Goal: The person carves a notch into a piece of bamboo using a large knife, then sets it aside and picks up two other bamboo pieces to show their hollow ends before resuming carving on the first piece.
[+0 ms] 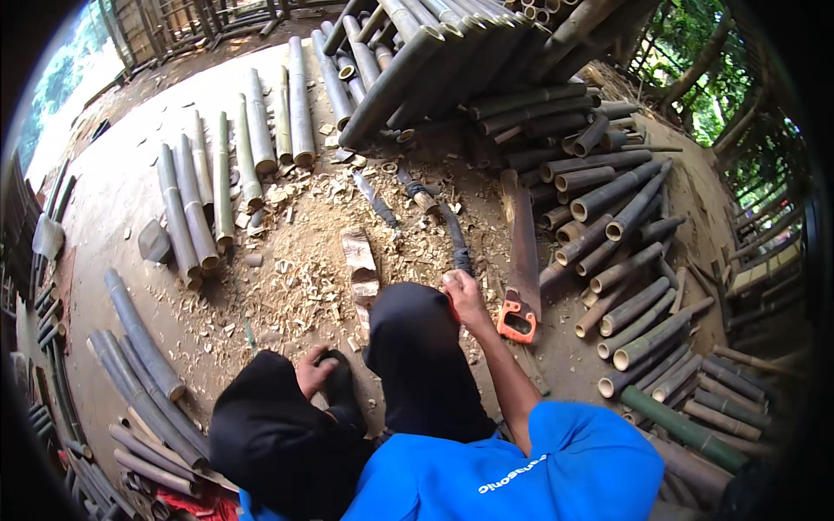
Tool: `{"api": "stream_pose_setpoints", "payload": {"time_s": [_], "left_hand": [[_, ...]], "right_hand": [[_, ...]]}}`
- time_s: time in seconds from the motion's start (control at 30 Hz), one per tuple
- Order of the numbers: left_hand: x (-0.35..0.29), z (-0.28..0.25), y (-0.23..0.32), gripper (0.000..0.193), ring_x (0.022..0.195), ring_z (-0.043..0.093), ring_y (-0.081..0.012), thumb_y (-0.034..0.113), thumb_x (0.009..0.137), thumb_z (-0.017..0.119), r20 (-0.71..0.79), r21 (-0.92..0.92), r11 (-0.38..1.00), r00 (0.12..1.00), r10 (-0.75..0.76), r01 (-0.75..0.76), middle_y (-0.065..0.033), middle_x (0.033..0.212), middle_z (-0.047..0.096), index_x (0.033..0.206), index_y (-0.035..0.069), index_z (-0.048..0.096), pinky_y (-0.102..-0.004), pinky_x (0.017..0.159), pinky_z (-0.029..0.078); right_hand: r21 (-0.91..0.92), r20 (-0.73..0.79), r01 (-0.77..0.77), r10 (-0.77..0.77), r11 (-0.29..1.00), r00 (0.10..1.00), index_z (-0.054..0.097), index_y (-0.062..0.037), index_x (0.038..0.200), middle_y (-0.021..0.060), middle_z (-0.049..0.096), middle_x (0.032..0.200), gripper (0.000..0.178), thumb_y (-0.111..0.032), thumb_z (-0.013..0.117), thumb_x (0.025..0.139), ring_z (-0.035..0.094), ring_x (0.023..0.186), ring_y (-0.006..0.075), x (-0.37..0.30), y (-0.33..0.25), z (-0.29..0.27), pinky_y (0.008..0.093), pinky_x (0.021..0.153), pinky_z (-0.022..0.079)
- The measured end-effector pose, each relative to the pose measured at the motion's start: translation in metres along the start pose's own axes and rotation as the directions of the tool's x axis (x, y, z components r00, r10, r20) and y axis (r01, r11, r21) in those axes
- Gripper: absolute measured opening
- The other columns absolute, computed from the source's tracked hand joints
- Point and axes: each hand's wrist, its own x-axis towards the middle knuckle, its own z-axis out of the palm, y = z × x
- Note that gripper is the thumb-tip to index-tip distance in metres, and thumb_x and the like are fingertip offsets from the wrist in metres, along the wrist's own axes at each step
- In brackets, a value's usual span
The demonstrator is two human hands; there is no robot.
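Observation:
My right hand (467,297) is beside my right knee, fingers curled closed. A curved tool with a dark wrapped grip (460,253) meets its far side; whether the fingers hold that grip is hidden. My left hand (314,372) is low by my left knee, next to a dark shoe (343,391). Its visible fingers are apart, with nothing seen in them. A split, notched bamboo piece (360,267) lies in front of my knees. Right of my right hand is a handsaw with an orange handle (518,319), its wide blade pointing away.
Wood chips (300,252) cover the ground ahead. A knife with a wrapped handle (377,201) and another wrapped tool (419,193) lie among them. Bamboo poles (181,208) lie at left; cut bamboo tubes (618,191) are piled at right. A bamboo rack (426,61) stands at the back.

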Motion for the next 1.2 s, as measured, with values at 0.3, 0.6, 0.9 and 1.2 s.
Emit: {"api": "stream_pose_setpoints", "payload": {"time_s": [0.3, 0.6, 0.9, 1.2], "left_hand": [[-0.21, -0.102, 0.166, 0.033, 0.072, 0.048, -0.0109, 0.034, 0.101, 0.066, -0.819, -0.234, 0.794, 0.554, 0.151, -0.561, -0.0011, 0.083, 0.053, 0.09, 0.004, 0.058, -0.026, 0.065, 0.037], [-0.278, -0.001, 0.245, 0.032, 0.066, 0.038, -0.0052, 0.014, 0.089, 0.084, -0.845, 0.297, 0.899, 0.351, 0.404, -0.321, 0.0064, 0.072, 0.04, 0.081, 0.006, 0.054, -0.0252, 0.058, 0.032], [-0.243, 0.023, 0.28, 0.04, 0.061, 0.047, -0.0179, 0.023, 0.094, 0.079, -0.534, 0.255, 0.918, 0.747, 0.395, -0.303, -0.0115, 0.066, 0.045, 0.076, 0.0, 0.052, -0.0389, 0.058, 0.04], [-0.266, 0.027, 0.249, 0.023, 0.084, 0.064, -0.0217, 0.018, 0.09, 0.081, -0.679, 0.107, 0.894, 0.624, 0.386, -0.436, -0.0087, 0.09, 0.066, 0.099, 0.002, 0.066, -0.034, 0.077, 0.051]], "right_hand": [[-0.296, 0.238, 0.371, -0.309, 0.88, 0.921, 0.06, -0.0024, 0.083, 0.0122, 0.053, 0.063, 0.037, -0.032, 0.065, 0.105, 0.059, 0.059, 0.0258, -0.136, -0.165, -0.023, 0.0404, 0.06, 0.045], [-0.326, 0.377, 0.478, -0.352, 0.816, 0.857, 0.05, -0.0046, 0.077, 0.0084, 0.044, 0.058, 0.039, -0.026, 0.072, 0.101, 0.045, 0.051, 0.02, -0.144, -0.174, 0.02, 0.0391, 0.052, 0.037], [-0.242, 0.514, 0.343, -0.18, 0.907, 0.839, 0.047, -0.003, 0.07, -0.0007, 0.037, 0.063, 0.039, -0.018, 0.071, 0.098, 0.036, 0.061, 0.0087, -0.169, -0.208, -0.005, 0.0311, 0.056, 0.03], [0.164, 0.308, 0.063, -0.112, 0.984, 0.945, 0.058, -0.0061, 0.078, -0.0046, 0.049, 0.063, 0.036, -0.023, 0.058, 0.109, 0.041, 0.055, 0.003, -0.113, -0.154, -0.025, 0.0238, 0.049, 0.031]]}}
